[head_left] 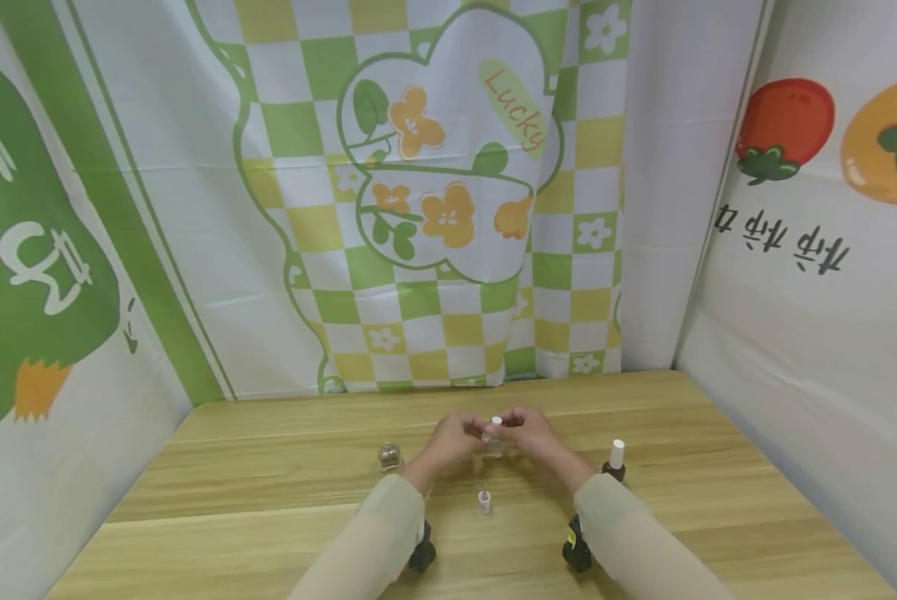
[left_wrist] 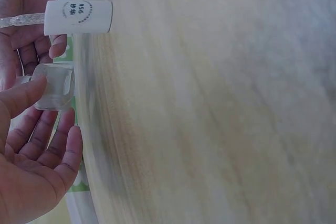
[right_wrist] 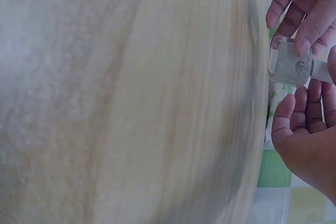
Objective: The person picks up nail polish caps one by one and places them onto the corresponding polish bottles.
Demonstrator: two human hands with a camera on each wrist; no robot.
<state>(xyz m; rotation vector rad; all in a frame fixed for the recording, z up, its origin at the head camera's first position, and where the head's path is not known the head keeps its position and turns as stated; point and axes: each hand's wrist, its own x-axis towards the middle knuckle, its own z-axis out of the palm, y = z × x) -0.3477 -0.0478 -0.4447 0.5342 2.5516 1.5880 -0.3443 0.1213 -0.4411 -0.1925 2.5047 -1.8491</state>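
Both hands meet over the middle of the table around a clear square nail polish bottle (head_left: 494,451) with a white cap (head_left: 497,421). My left hand (head_left: 451,440) pinches the glass body, its thumb flat on the side in the left wrist view. My right hand (head_left: 534,435) grips the cap end of the bottle (right_wrist: 286,62). Nearer to me lies a separate white nail polish cap (head_left: 484,502), its glitter-coated brush (left_wrist: 23,20) pointing away. Left of the hands stands a small uncapped glitter nail polish bottle (head_left: 389,457).
A dark nail polish bottle (head_left: 614,472) with a tall white cap stands beside the right forearm. The wooden table (head_left: 268,483) ends at a printed checkered curtain (head_left: 433,292), with further curtains at both sides.
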